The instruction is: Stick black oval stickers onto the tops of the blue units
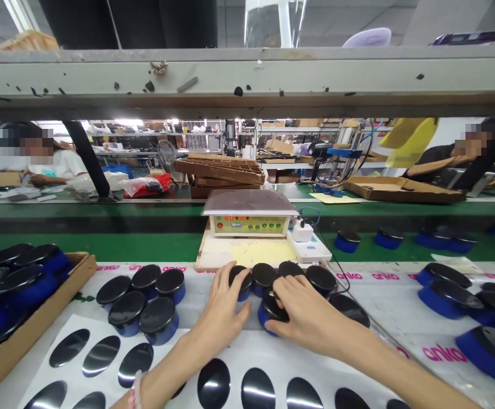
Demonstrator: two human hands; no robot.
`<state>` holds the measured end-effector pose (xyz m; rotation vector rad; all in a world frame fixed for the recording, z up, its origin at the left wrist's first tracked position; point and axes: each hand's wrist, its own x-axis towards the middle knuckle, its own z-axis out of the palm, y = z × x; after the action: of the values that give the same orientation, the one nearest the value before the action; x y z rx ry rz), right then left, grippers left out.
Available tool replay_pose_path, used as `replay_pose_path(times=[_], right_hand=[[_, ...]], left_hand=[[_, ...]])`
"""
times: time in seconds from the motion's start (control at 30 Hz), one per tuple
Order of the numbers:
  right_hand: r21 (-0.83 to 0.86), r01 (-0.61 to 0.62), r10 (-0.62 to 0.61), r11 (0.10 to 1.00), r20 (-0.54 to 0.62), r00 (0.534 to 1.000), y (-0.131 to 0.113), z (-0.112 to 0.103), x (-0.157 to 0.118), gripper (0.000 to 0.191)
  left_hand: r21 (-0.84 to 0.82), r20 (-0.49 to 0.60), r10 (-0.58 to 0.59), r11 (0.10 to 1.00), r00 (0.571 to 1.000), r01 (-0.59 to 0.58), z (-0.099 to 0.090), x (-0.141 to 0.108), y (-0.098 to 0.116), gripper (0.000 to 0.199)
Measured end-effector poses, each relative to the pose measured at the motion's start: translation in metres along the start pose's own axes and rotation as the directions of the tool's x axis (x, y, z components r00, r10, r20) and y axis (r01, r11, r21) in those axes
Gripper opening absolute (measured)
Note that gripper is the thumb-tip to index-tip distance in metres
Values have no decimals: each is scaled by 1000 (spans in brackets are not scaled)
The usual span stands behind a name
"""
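Observation:
Round blue pieces with glossy black tops stand in a loose row before me. My left hand (226,298) has its fingers stretched and its thumb apart, with the fingertips at the left side of one round piece (242,284). My right hand (305,304) is curled over another round blue piece (268,311), its thumb low at the side; the fingers partly hide this piece. Behind the hands are more pieces, among them a round piece (263,277). A white sheet with black oval stickers (214,383) lies under my forearms.
A cardboard box (66,289) full of round pieces stands left. A control box (250,221) with lit buttons and a power strip (309,247) sit ahead. More blue pieces (449,298) lie right; some stand on the green belt (145,244). A shelf beam (247,79) crosses overhead. Two people sit opposite.

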<state>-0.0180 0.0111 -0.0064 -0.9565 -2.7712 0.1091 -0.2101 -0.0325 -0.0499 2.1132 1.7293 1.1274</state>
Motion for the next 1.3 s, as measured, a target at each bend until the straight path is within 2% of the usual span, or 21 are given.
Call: replay_pose_path(times=[0.1, 0.17, 0.23, 0.3, 0.37, 0.47, 0.53, 0.6, 0.67, 0.73, 0.83, 0.9, 1.0, 1.17, 1.3], right_hand=[[258, -110, 109, 960, 17, 994, 2, -15, -4, 24], [423, -164, 160, 891, 44, 986, -2, -25, -6, 22], [502, -165, 153, 849, 66, 986, -6, -30, -8, 25], [528, -156, 134, 835, 80, 988, -9, -28, -8, 26], [499, -141, 114, 855, 85, 990, -11, -21, -7, 25], [334, -65, 47, 940, 63, 997, -8, -11, -5, 19], [238, -4, -10, 971, 58, 998, -1, -8, -4, 15], [188, -15, 8, 982, 38, 999, 10, -9, -1, 11], [148, -81, 82, 986, -2, 997, 27, -11, 4, 11], [111, -147, 150, 983, -18, 988, 45, -10, 12, 13], [93, -189, 184, 978, 64, 981, 65, -6, 26, 22], [83, -195, 186, 977, 109, 977, 70, -3, 33, 23], [78, -164, 153, 983, 126, 980, 70, -4, 36, 23], [101, -116, 106, 988, 101, 989, 75, -10, 31, 14], [83, -117, 110, 990, 87, 990, 73, -21, 24, 15]], left_hand=[[-93, 110, 50, 995, 993, -40, -17, -1, 22, 49], [-175, 213, 55, 984, 976, -17, -25, -3, 37, 61], [-226, 233, 38, 974, 972, 16, -26, -6, 46, 78], [-248, 215, 26, 968, 976, 29, -23, -7, 48, 75], [-213, 235, 4, 976, 972, 48, -19, -8, 44, 68], [-43, 303, -75, 995, 950, 93, -18, -10, 37, 64], [42, 330, -111, 994, 937, 103, -22, -10, 36, 54], [47, 331, -97, 995, 939, 86, -26, -9, 39, 41], [23, 298, -45, 999, 953, 40, -27, -7, 43, 33], [50, 283, 27, 998, 959, -43, -20, -3, 47, 38], [208, 293, 96, 965, 951, -162, 1, 8, 45, 62], [317, 288, 70, 934, 955, -164, 16, 16, 41, 70], [381, 271, 18, 916, 963, -124, 30, 23, 34, 67], [388, 279, 9, 914, 960, -121, 31, 22, 32, 67], [394, 298, -18, 913, 954, -106, 30, 21, 33, 68]])
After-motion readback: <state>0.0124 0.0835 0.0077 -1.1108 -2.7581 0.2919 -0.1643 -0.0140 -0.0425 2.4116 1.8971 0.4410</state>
